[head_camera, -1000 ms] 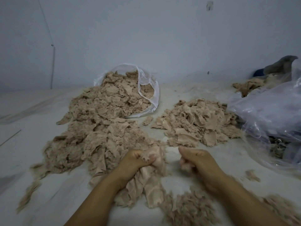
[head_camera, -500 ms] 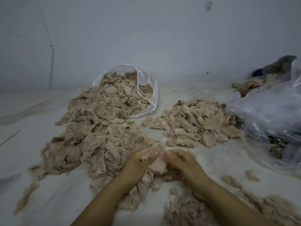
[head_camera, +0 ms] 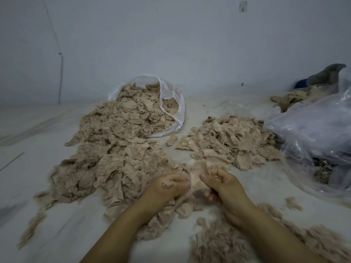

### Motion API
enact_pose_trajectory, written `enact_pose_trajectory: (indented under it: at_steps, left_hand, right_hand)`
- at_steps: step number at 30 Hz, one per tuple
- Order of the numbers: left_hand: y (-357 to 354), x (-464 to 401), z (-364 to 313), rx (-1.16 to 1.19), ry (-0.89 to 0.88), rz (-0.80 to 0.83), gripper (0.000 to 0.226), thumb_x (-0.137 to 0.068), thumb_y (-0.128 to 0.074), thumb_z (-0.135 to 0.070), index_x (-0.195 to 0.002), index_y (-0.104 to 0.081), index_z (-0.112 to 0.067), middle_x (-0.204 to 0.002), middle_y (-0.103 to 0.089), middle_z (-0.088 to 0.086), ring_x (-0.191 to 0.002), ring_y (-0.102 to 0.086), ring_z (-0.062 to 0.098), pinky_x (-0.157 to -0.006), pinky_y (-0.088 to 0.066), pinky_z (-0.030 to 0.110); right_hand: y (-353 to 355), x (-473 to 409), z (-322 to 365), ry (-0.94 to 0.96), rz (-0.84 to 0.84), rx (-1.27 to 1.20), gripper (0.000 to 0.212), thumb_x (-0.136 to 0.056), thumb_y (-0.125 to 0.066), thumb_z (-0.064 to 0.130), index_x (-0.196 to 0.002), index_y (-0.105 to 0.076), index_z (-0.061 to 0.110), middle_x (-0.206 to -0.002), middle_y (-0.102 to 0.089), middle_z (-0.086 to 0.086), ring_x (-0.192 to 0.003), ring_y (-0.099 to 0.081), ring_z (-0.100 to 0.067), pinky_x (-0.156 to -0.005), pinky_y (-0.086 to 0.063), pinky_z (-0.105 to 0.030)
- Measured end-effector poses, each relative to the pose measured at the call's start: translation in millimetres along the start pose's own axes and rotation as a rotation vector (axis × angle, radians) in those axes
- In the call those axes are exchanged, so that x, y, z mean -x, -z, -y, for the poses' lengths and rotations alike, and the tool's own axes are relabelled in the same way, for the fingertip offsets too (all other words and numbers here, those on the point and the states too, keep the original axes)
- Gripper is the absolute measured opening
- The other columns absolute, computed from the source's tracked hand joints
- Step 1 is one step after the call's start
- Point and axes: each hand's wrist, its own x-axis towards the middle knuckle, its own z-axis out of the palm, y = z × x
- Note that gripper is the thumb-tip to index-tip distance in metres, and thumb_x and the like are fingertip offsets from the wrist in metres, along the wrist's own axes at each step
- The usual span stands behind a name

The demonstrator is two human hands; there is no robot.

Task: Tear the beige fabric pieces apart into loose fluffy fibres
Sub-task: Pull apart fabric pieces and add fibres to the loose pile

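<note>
On pale floor point(head_camera: 47, 186) below grey wall point(head_camera: 171, 44), fabric heaps point(head_camera: 114, 158) spread

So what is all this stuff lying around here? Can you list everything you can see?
fabric piece being torn: one, beige, pinched between both hands
large fabric heap: one, beige, left of centre, spilling from the mesh bag
white mesh bag: one, behind the heap, open
smaller fabric pile: one, beige, right of centre
loose fluffy fibres: one spread, beige, near edge under the right arm
clear plastic bag: one, far right, crumpled
grey cloth: one, far right by the wall
floor: white
left hand: grips the piece
right hand: grips the piece
</note>
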Motion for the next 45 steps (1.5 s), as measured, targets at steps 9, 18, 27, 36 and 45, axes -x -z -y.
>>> enact_pose_trajectory:
  at_steps: [9, 18, 27, 36, 45]
  left_hand:
    - [5.2, 1.7, -1.3, -0.094, 0.003, 0.096, 0.02, -0.086, -0.062, -0.024, -0.067, -0.066, -0.026, -0.062, -0.058, -0.016, -0.063, -0.053, -0.002, -0.062, -0.041, 0.013]
    - [12.9, 7.4, -11.5, 0.029, -0.023, 0.124, 0.02, -0.086, -0.06, -0.022, -0.07, -0.054, -0.013, -0.055, -0.052, -0.016, -0.051, -0.046, -0.005, -0.053, -0.038, 0.008]
    - [6.4, 5.5, -7.9, 0.101, -0.021, 0.038, 0.02, -0.083, -0.056, -0.028, -0.07, -0.057, -0.013, -0.058, -0.055, -0.008, -0.053, -0.048, 0.006, -0.052, -0.04, 0.015]
    - [18.7, -1.9, -5.2, 0.321, 0.004, -0.111, 0.021, -0.09, -0.048, -0.018, -0.072, -0.045, -0.008, -0.05, -0.04, 0.001, -0.039, -0.035, 0.008, -0.041, -0.034, 0.017]
    - [0.0, 5.1, -5.2, -0.109, 0.013, 0.117, 0.026, -0.088, -0.054, -0.034, -0.113, -0.061, -0.032, -0.108, -0.063, -0.027, -0.099, -0.056, -0.016, -0.079, -0.04, 0.003]
  right_hand:
    - [0.0, -3.2, -0.1, 0.073, -0.159, -0.02, 0.015, -0.081, -0.071, 0.007, -0.075, -0.057, 0.008, -0.045, -0.056, -0.005, -0.038, -0.048, -0.01, -0.04, -0.042, -0.019]
    - [18.5, -15.9, 9.7, 0.072, -0.278, -0.223, 0.005, -0.09, -0.057, -0.001, -0.088, -0.061, -0.001, -0.075, -0.065, -0.015, -0.054, -0.065, -0.007, -0.05, -0.053, -0.016]
    - [-4.4, 4.4, -7.5, 0.037, 0.296, 0.377, 0.033, -0.076, -0.075, 0.034, -0.107, -0.064, 0.035, -0.1, -0.071, 0.01, -0.091, -0.068, -0.004, -0.08, -0.053, -0.02]
    - [4.2, 4.8, -7.5, 0.059, 0.24, 0.482, 0.016, -0.09, -0.063, 0.011, -0.074, -0.06, 0.008, -0.051, -0.053, -0.005, -0.035, -0.038, -0.008, -0.038, -0.031, -0.017]
    - [-2.6, 9.3, -10.6, 0.073, 0.205, 0.468, 0.019, -0.097, -0.051, 0.021, -0.081, -0.054, 0.012, -0.051, -0.055, -0.003, -0.038, -0.045, -0.013, -0.04, -0.035, -0.022]
